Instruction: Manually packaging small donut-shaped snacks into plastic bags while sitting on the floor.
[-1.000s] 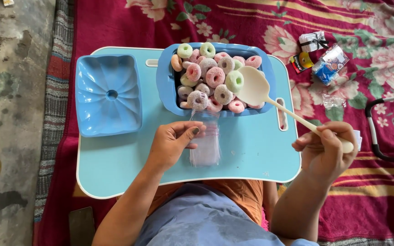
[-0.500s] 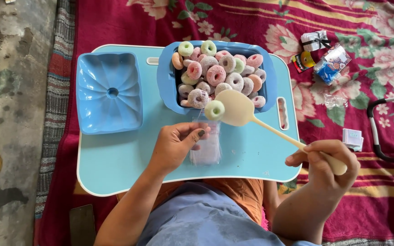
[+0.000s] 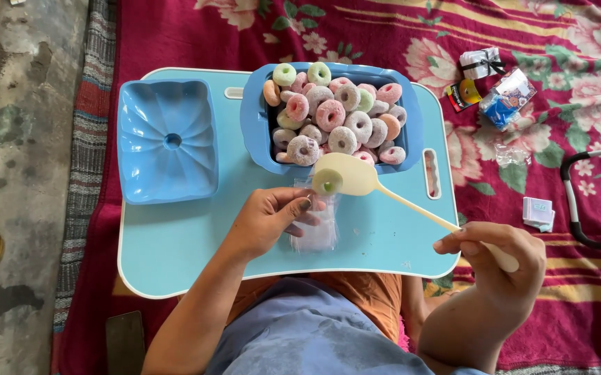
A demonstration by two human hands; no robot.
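Observation:
My right hand grips the handle of a cream plastic spoon. A green sugared ring candy lies in the spoon's bowl, right above the mouth of a small clear plastic bag. My left hand pinches that bag open at its top, on the light blue lap tray. Behind the spoon stands a blue tub heaped with pink, green, orange and white ring candies.
A blue square lid or dish lies on the tray's left part. On the red flowered cloth to the right lie small packets, a little white box and a black and white curved bar. Bare concrete floor is at left.
The spoon lifted one green ring out of the tub and moved left and toward me, ending over the bag's mouth. My left hand kept its hold on the bag.

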